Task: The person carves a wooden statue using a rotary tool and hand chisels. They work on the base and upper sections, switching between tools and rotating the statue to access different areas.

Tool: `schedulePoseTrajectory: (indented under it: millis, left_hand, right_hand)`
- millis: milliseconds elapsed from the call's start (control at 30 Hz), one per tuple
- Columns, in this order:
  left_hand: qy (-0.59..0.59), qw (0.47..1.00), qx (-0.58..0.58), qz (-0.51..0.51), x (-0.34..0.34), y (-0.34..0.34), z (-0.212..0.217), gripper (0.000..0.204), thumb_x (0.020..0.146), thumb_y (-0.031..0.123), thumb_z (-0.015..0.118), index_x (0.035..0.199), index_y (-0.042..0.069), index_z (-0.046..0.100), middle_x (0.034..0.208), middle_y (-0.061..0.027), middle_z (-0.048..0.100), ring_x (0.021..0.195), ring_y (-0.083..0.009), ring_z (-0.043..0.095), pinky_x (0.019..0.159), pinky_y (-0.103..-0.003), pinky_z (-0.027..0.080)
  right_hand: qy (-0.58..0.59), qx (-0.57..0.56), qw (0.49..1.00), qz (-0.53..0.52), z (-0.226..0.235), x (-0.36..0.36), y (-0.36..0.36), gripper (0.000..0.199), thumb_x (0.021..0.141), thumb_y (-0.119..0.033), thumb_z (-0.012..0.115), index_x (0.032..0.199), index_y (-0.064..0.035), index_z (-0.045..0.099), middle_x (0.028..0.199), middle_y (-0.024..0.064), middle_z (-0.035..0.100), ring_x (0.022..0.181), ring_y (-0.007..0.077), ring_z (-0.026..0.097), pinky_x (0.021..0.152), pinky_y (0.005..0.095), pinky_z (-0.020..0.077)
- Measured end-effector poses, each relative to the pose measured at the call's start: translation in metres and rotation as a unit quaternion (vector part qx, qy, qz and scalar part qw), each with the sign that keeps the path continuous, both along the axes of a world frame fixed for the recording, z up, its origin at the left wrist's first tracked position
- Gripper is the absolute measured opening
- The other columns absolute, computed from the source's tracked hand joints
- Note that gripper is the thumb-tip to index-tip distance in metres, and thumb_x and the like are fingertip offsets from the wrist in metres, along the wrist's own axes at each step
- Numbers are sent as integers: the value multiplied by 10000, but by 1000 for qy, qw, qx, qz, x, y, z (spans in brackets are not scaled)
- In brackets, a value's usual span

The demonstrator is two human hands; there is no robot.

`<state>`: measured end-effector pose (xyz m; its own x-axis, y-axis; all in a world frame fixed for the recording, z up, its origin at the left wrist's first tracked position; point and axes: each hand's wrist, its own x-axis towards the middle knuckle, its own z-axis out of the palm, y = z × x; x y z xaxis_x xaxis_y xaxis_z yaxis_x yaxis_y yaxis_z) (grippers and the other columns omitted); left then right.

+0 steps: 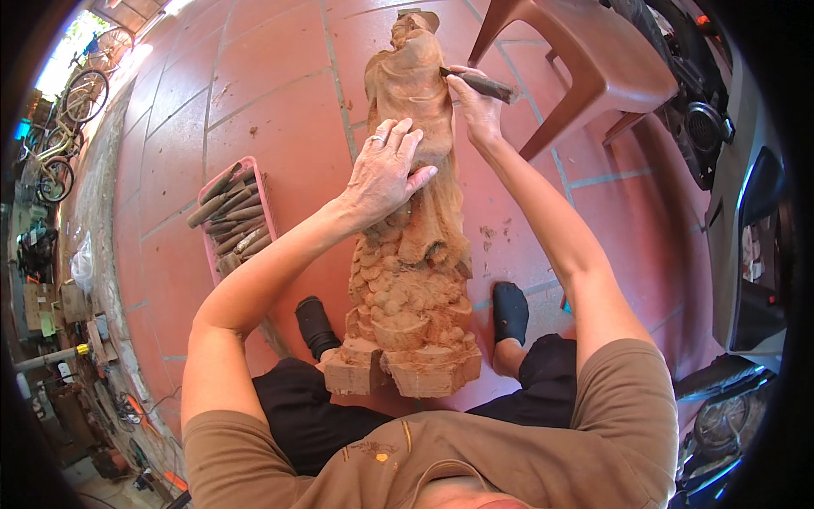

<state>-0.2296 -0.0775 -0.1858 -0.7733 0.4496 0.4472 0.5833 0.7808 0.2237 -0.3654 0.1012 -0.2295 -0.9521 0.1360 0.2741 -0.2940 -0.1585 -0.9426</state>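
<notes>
A carved wooden statue (428, 216) lies on the tiled floor between my feet, its robed upper part away from me and its rough base close to my body. My left hand (386, 165), a ring on one finger, rests open on the statue's middle with fingers spread. Up by the figure's shoulder, my right hand (476, 106) is closed around a carving chisel (487, 86) with a dark handle. The tool's tip points left and meets the right edge of the carving.
Left of the statue, a pink tray (273, 222) holds several wooden-handled tools (233, 208). A brown plastic chair (606, 64) stands at the far right, with a motorbike (755, 212) beyond it. Bicycles (80, 102) and clutter line the left side. Wood chips dot the red tiles (280, 93).
</notes>
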Motion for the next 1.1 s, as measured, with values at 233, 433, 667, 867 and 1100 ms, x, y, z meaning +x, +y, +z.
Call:
schedulePoseTrajectory:
  millis: [233, 433, 667, 867, 1100]
  left_hand:
    - [7, 1000, -13, 7, 1, -4, -3, 565, 868, 317, 725, 1253, -54, 541, 1356, -228, 499, 1289, -394, 454, 1055, -472, 417]
    - [-10, 1000, -12, 3, 1, -3, 0, 562, 874, 319, 717, 1258, -53, 541, 1355, -232, 500, 1291, -390, 454, 1056, -470, 414]
    - [7, 1000, -12, 4, -1, -2, -5, 576, 874, 329, 712, 1278, -44, 538, 1360, -230, 505, 1302, -389, 450, 1061, -476, 414]
    - [-2, 1000, -18, 8, 0, -2, -2, 582, 874, 341, 711, 1277, -42, 538, 1356, -225, 512, 1304, -387, 447, 1060, -484, 414]
    - [6, 1000, -15, 0, 0, -2, -1, 591, 877, 352, 709, 1276, -47, 535, 1356, -225, 507, 1295, -388, 450, 1058, -485, 415]
  right_hand:
    - [12, 58, 997, 49, 16, 31, -2, 139, 888, -77, 698, 1019, -33, 704, 951, -6, 654, 899, 67, 579, 836, 242, 486]
    - [-6, -17, 1000, 4, 20, 10, 1, 144, 882, -81, 712, 1021, -45, 708, 929, -1, 652, 865, 74, 581, 814, 249, 491]
    - [75, 100, 992, -16, 14, 19, -8, 113, 888, -74, 706, 995, -45, 723, 878, -4, 668, 790, 84, 585, 761, 254, 499]
    - [120, 217, 967, 65, 38, 37, 10, 124, 884, -35, 680, 998, 5, 708, 913, 40, 691, 814, 76, 596, 764, 235, 498]
    - [219, 234, 947, 26, 31, 16, 6, 140, 872, -44, 695, 1005, 3, 697, 1004, 103, 703, 882, 199, 670, 805, 294, 526]
